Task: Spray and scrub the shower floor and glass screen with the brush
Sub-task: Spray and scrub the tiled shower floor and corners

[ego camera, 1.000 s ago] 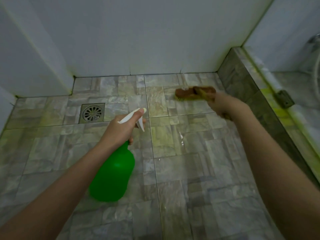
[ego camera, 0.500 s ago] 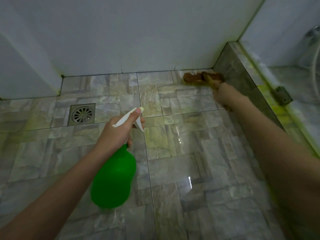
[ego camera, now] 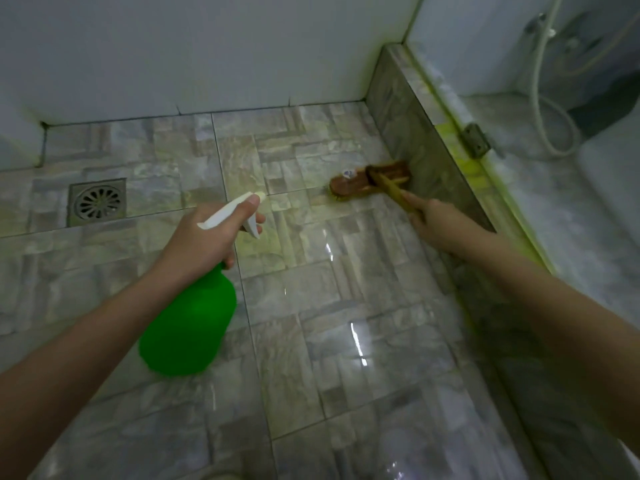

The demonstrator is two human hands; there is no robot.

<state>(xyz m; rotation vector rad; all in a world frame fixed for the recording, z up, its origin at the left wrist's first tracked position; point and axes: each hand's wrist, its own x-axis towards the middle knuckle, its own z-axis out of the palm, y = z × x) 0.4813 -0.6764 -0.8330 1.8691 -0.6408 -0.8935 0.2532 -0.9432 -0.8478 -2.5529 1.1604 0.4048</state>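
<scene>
— Where's the brush (ego camera: 367, 183)?
— Down on the shower floor (ego camera: 346, 289), just beside the kerb (ego camera: 415, 133); the right hand (ego camera: 440, 223) grips its handle.
— The left hand (ego camera: 204, 240)?
— Curled round the green spray bottle (ego camera: 188, 327) at its neck.

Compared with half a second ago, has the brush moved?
Yes. The brush has moved away from the back wall, toward the person, staying beside the tiled curb.
</scene>
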